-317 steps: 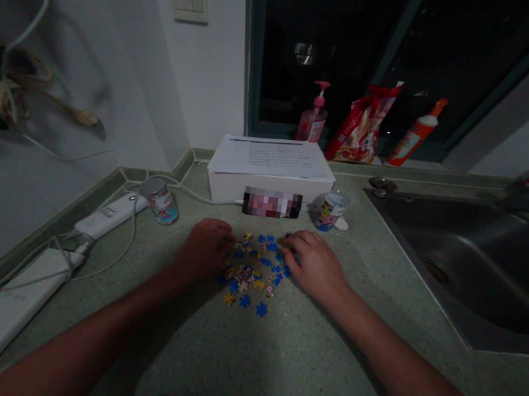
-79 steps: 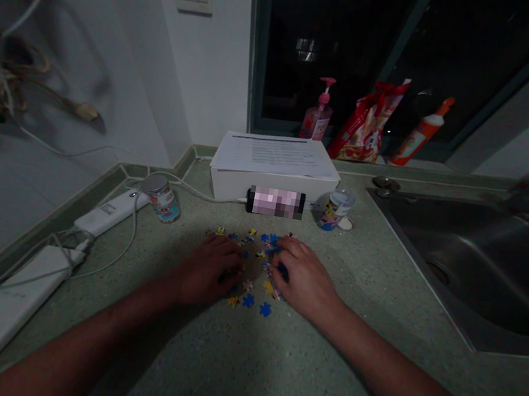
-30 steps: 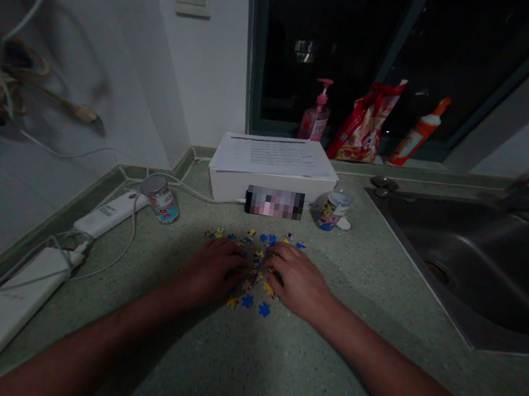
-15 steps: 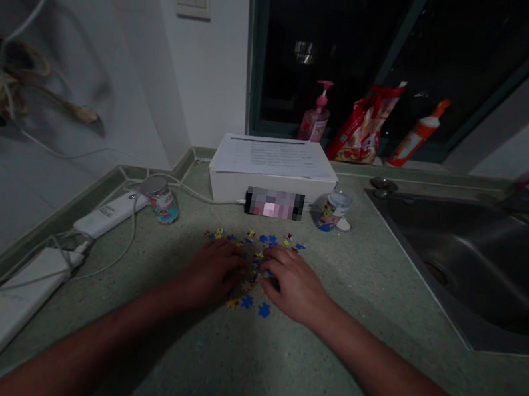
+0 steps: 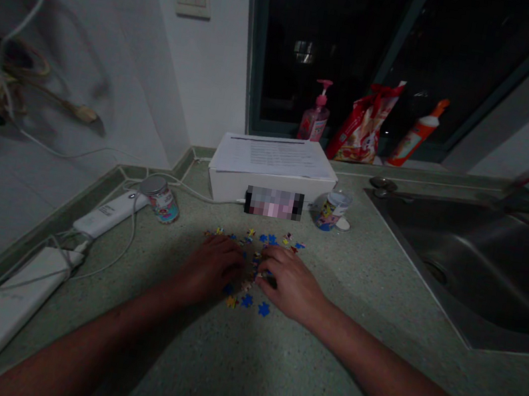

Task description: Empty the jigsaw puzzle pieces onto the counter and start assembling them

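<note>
Small jigsaw puzzle pieces (image 5: 246, 300), mostly blue with some yellow and red, lie loose on the green speckled countertop (image 5: 241, 363). My left hand (image 5: 213, 268) rests palm down over the left part of the pile, fingers loosely bent and its thumb apart from them. Across from it, my right hand (image 5: 291, 285) touches pieces from the right, with a gap between thumb and fingers. No piece shows clearly gripped in either hand. Several pieces are hidden under the fingers, and a narrow strip of pieces shows between the hands.
Behind the pieces, a phone (image 5: 273, 204) leans on a white box (image 5: 226, 185) topped with paper. A printed canister (image 5: 333, 211) stands right, a jar (image 5: 161, 199) left. Power strips (image 5: 7, 310) with cables run along the left wall; a steel sink (image 5: 467, 259) lies right.
Both hands have shifted only slightly over the pieces. My left hand is a little farther left, and a blue piece now shows by its thumb.
</note>
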The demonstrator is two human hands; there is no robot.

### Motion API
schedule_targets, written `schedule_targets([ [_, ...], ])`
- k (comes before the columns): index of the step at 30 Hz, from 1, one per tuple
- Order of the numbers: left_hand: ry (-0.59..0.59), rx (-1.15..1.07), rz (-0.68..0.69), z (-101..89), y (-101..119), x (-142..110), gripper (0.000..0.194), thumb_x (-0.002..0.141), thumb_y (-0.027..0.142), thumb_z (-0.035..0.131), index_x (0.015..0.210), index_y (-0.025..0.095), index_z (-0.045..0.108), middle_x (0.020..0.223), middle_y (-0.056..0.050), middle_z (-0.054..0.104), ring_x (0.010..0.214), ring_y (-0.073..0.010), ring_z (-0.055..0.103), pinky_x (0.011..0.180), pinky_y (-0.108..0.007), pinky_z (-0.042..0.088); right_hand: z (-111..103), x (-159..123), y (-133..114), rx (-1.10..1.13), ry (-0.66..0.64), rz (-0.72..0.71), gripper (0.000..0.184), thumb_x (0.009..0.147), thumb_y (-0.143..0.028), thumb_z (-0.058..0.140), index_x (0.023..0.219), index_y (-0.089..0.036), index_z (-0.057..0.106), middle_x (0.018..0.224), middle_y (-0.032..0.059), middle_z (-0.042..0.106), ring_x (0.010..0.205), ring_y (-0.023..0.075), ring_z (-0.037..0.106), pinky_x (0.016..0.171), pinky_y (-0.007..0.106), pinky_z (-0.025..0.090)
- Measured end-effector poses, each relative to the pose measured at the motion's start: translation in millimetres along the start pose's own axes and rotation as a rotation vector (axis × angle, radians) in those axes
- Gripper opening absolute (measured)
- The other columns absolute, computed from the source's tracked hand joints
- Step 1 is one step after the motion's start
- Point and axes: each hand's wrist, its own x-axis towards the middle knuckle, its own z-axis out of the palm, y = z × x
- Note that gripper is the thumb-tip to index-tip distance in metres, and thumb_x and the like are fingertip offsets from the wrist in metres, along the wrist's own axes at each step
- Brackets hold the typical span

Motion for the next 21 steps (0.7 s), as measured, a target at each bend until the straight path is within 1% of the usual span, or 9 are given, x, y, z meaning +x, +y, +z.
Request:
schedule_targets([
  [3, 0.009, -0.005, 0.065, -3.0, 2.1, -1.3, 0.013, 0.097, 0.016, 0.068, 0.097, 0.024, 0.078, 0.107, -0.004, 0.078, 0.104, -0.0266, 0.065, 0.096, -0.046, 0.047, -0.5, 0.1, 0.0, 0.008, 0.017, 0.001, 0.010, 0.092, -0.017, 0.079, 0.101, -0.018, 0.075, 0.126, 0.0135, 0.074, 0.125, 0.0317, 0.067, 0.110, 0.053, 0.054],
  [6, 0.032, -0.004, 0.087, -4.8, 5.9, -1.8, 0.013, 0.099, 0.018, 0.067, 0.099, 0.024, 0.079, 0.107, -0.005, 0.078, 0.102, -0.0266, 0.065, 0.095, -0.046, 0.049, 0.8, 0.1, 1.0, 0.011, 0.030, -0.006, 0.011, 0.092, -0.016, 0.078, 0.101, -0.019, 0.074, 0.126, 0.0130, 0.074, 0.124, 0.0315, 0.067, 0.109, 0.054, 0.054],
  [11, 0.041, -0.035, 0.163, 0.9, 9.2, -0.5, 0.019, 0.102, 0.021, 0.065, 0.116, 0.024, 0.078, 0.112, -0.006, 0.077, 0.103, -0.0263, 0.066, 0.095, -0.046, 0.051, 5.3, 0.6, 4.9, 0.013, 0.040, -0.011, 0.012, 0.091, -0.012, 0.077, 0.098, -0.019, 0.071, 0.123, 0.0128, 0.073, 0.126, 0.0311, 0.066, 0.109, 0.052, 0.054],
  [17, 0.033, -0.004, 0.148, 5.6, 5.6, -0.7, 0.016, 0.102, 0.022, 0.067, 0.114, 0.022, 0.077, 0.110, -0.007, 0.077, 0.102, -0.0268, 0.066, 0.094, -0.045, 0.053, 4.2, 1.9, 7.4, 0.040, 0.058, -0.030, 0.015, 0.091, -0.006, 0.073, 0.094, -0.020, 0.068, 0.114, 0.0106, 0.075, 0.117, 0.0289, 0.068, 0.104, 0.049, 0.055],
  [21, 0.063, -0.009, 0.178, 5.2, 4.7, -2.3, 0.017, 0.103, 0.022, 0.065, 0.116, 0.022, 0.076, 0.110, -0.007, 0.076, 0.102, -0.0269, 0.066, 0.093, -0.046, 0.053, 2.7, 2.4, 7.1, 0.049, 0.068, -0.024, 0.016, 0.091, -0.005, 0.072, 0.092, -0.021, 0.068, 0.112, 0.0096, 0.075, 0.116, 0.0278, 0.069, 0.105, 0.048, 0.055],
])
